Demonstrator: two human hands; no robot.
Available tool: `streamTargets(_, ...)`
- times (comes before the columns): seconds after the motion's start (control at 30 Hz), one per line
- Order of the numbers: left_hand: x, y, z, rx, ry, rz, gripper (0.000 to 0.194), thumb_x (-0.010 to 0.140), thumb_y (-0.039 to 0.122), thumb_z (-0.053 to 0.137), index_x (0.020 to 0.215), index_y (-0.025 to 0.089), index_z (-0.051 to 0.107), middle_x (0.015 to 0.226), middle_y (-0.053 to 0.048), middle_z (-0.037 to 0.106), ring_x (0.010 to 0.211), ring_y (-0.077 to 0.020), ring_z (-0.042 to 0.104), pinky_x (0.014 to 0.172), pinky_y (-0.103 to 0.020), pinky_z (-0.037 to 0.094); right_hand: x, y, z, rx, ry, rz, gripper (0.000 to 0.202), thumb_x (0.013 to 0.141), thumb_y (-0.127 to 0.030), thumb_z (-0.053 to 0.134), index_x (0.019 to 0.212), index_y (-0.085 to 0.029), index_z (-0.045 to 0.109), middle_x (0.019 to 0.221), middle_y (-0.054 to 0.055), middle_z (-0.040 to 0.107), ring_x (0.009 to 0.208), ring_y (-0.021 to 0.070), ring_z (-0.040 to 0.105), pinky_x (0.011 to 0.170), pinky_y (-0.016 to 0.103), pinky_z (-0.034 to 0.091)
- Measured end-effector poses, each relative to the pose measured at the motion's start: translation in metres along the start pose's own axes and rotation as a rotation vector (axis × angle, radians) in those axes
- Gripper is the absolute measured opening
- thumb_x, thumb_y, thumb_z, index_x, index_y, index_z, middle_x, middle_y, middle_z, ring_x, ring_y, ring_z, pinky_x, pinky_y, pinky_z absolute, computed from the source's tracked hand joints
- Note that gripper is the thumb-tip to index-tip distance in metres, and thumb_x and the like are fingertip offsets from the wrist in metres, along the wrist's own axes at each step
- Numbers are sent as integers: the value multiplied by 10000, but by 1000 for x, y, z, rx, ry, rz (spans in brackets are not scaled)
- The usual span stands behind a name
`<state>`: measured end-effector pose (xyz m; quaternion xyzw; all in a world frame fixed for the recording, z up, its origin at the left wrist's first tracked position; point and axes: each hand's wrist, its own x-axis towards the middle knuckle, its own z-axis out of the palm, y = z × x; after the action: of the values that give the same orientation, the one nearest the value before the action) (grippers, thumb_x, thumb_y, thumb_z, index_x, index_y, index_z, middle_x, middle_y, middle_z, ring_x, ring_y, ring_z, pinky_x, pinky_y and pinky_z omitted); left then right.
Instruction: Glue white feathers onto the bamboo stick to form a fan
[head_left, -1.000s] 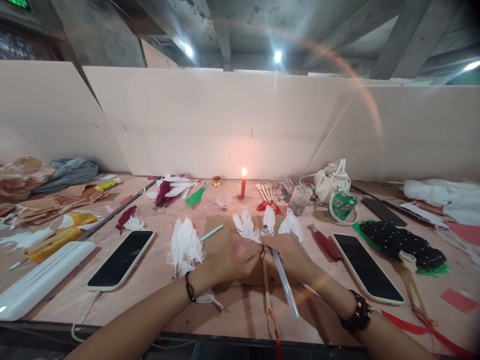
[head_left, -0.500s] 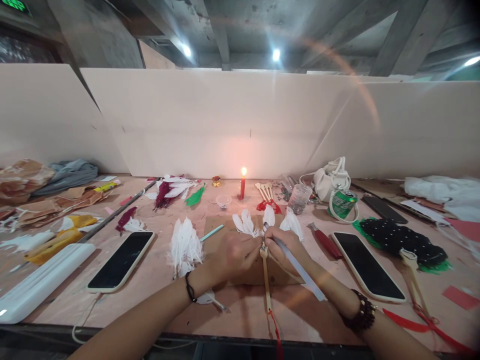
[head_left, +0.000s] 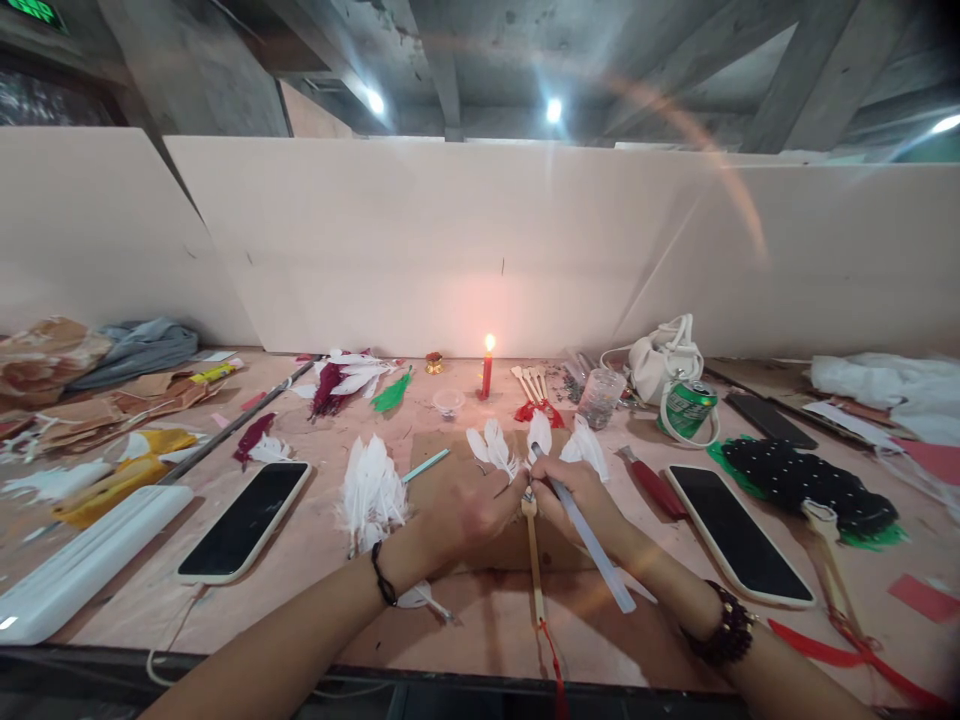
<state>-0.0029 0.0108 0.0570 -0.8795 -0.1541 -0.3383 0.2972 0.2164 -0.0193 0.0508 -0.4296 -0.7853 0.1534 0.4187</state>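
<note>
Near the centre, my left hand (head_left: 472, 505) is closed at the top of a wooden handle (head_left: 533, 560) with a red tassel; what its fingertips pinch is too small to make out. My right hand (head_left: 585, 500) is closed around a translucent stick (head_left: 596, 550), its fingers beside the same handle top. White feathers (head_left: 539, 432) stand just beyond the fingers, with more feathers (head_left: 491, 445) to the left and another group (head_left: 586, 448) to the right. A brown board (head_left: 480, 555) lies beneath both hands. Left of my left hand is a pile of white feathers (head_left: 373, 490).
A lit red candle (head_left: 487, 375) stands behind the hands. Phones lie at left (head_left: 244, 525) and right (head_left: 739, 535). A green can (head_left: 688, 408), a clear cup (head_left: 600, 397), a red-handled tool (head_left: 652, 483) and a black dotted fan (head_left: 810, 485) are on the right.
The translucent stick has tilted steeper, its lower end shifting left. My left fingers have moved slightly closer to my right hand at the handle top.
</note>
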Motion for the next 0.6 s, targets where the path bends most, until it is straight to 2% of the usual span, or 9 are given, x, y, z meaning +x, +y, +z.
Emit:
streamTargets(0.2, 5, 2, -8, 100, -6, 67, 218, 1058, 84, 538, 1238, 49, 654, 763, -36, 648, 657, -206, 634, 551, -358, 434, -1, 1, 1, -14, 27, 16, 125, 890, -204, 587, 771, -228, 618, 589, -36, 545, 548, 144, 484, 594, 270, 363)
streamTargets(0.43, 1, 5, 2, -65, -36, -75, 218, 1107, 139, 454, 1233, 139, 632, 729, 7, 595, 610, -180, 579, 539, -338, 417, -2, 6, 3, -4, 22, 19, 91, 943, -237, 585, 905, -250, 667, 659, -23, 619, 629, 175, 560, 619, 268, 430)
streamTargets(0.6, -1, 5, 4, -143, -31, -87, 237, 1088, 119, 440, 1233, 149, 625, 761, -5, 630, 641, -175, 607, 580, -321, 441, -2, 3, 2, -22, -10, 22, 120, 942, -226, 545, 878, -244, 645, 615, -28, 579, 573, 159, 505, 610, 274, 410)
